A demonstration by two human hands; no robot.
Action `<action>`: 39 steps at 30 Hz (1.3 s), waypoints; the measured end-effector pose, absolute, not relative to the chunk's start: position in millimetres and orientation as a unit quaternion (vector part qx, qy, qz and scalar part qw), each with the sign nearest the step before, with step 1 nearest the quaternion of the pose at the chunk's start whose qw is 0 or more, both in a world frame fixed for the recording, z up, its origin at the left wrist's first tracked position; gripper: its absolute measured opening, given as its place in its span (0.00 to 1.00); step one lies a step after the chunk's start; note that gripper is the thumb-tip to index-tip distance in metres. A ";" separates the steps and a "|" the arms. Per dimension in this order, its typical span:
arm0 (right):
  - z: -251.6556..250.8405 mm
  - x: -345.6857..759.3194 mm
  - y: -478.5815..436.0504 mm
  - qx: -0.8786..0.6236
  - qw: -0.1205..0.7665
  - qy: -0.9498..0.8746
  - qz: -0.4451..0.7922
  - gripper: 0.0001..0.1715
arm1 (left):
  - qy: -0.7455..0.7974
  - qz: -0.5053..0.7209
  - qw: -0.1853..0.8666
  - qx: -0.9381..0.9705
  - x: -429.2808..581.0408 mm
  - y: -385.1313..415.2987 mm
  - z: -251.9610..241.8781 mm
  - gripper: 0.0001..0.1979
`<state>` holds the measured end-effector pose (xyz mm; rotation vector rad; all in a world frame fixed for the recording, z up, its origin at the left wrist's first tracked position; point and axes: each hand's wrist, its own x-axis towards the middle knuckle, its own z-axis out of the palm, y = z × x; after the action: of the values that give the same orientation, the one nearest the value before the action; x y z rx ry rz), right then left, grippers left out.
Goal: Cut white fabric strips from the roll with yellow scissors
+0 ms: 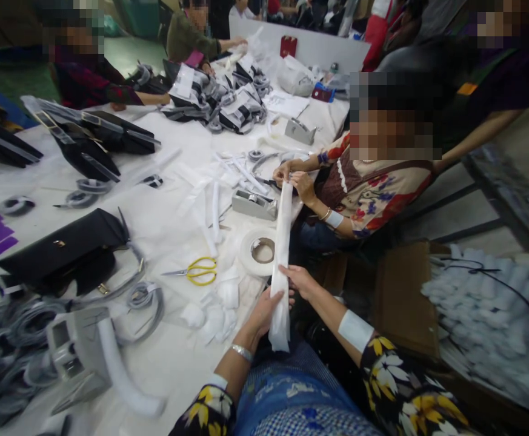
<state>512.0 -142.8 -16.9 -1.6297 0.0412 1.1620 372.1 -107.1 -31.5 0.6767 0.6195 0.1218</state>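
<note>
A long white wrapping strip (pixel 284 233), flattened and slightly creased, runs from my lap to a co-worker's hands (pixel 298 181). My left hand (pixel 264 310) is closed on its lower part, thumb on top. A little higher, my right hand (pixel 301 282) pinches the strip's right edge, its other fingers partly hidden. The loose lower end hangs above my blue apron. Beside the strip, at the table's edge, lies a white roll of tape (pixel 248 254) with a brown core. Yellow-handled scissors (pixel 200 270) rest to the left of my hands.
Grey tape dispensers (pixel 254 204) stand on the white table. A black handbag (pixel 64 248), coiled grey-wrapped straps (pixel 14 345) and a curved white roll (pixel 125 375) lie at left. Wrapped bags (pixel 221 91) are piled farther back. At right are a cardboard box (pixel 400 297) and stacked white rolls (pixel 495 315).
</note>
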 end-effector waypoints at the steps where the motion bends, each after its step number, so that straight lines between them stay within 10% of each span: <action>1: -18.2 511.9 -142.0 -0.685 0.543 0.018 0.485 0.17 | 0.305 0.052 0.888 0.339 371.2 -104.6 -32.7 0.27; 13: -21.7 510.7 -139.6 -0.694 0.551 -0.038 0.462 0.23 | 0.309 0.028 0.915 0.259 371.9 -83.6 -13.4 0.38; 33: -35.7 517.3 -124.8 -0.703 0.529 -0.045 0.472 0.22 | 0.426 0.096 0.832 0.341 371.6 -101.0 -26.6 0.21; 39: 13.3 555.9 -143.0 -0.787 0.302 -0.278 0.461 0.23 | 0.415 0.110 0.838 0.336 369.8 -99.3 -33.2 0.18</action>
<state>555.9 -143.0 13.3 -2.0863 -0.7386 1.2233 369.8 -99.3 -33.2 0.7108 0.8775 0.2320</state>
